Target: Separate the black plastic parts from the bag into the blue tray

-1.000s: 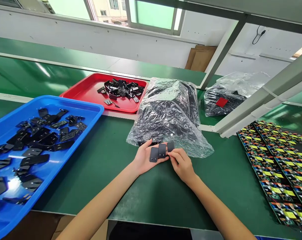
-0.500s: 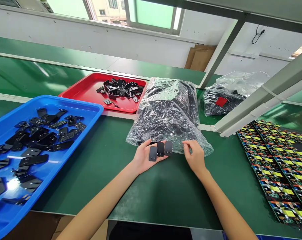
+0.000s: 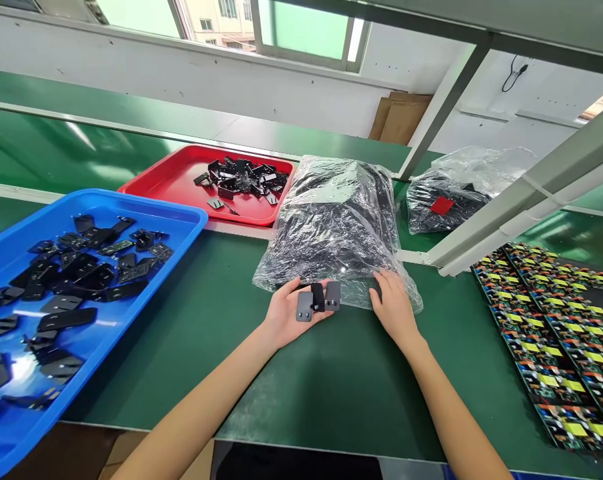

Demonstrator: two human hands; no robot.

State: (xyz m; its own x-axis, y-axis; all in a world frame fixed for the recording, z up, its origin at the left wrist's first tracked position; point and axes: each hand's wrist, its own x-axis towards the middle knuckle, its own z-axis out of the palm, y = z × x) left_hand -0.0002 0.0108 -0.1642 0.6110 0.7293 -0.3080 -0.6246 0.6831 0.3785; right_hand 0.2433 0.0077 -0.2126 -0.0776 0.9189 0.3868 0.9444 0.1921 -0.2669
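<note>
A green bench [image 3: 321,400] seen from my head, with both my hands over its middle. My left hand [image 3: 280,312], at the centre of the frame, is palm up and spread; three small black plates [image 3: 304,307] lie in a row upon it, from the palm at left toward the fingertips at right. The middle plate is tilted; whether it touches both neighbours I cannot tell.

My right hand [image 3: 395,305], right of centre, is palm down, thumb parted from the fingers, apart from the plates. Its fingertips rest on the near edge of a large clear plastic bag [image 3: 334,223] with dark contents; whether they grip the film I cannot tell.

Left of frame: a blue tray [image 3: 175,223] of scattered black parts [image 3: 81,270]. Upper centre: a red tray [image 3: 174,177] holding a heap of smaller black pieces [image 3: 246,179], just beside the bag. Right of frame: rows of circuit boards [image 3: 534,347] bearing yellow patches.
</note>
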